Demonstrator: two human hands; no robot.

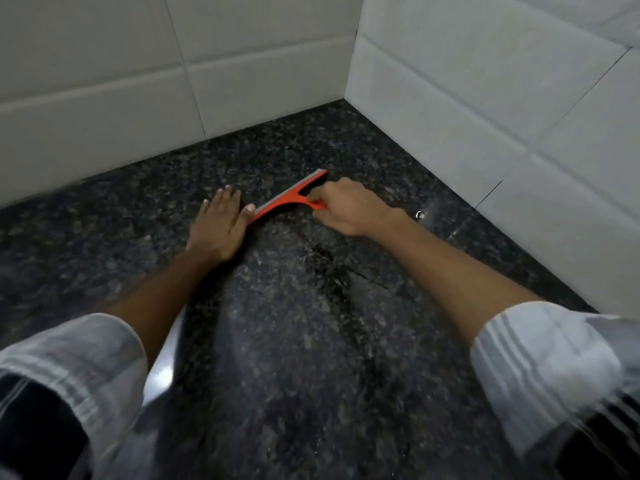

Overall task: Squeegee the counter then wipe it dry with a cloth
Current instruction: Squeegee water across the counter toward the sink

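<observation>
Striped rolled sleeves (540, 368) frame a speckled, glossy dark granite worktop (294, 341). Left hand (218, 226) lies flat, fingers together. Right hand (346, 209), fingers curled, grips the red T-shaped squeegee (284, 199), blade on stone near the white-tiled corner (349, 81).

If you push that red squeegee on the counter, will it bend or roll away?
The squeegee looks like stiff plastic, so probably no bending, except maybe its thin grey edge. Its long flat blade lies on the counter, so it should slide, not roll. The right hand grips its handle.
</observation>
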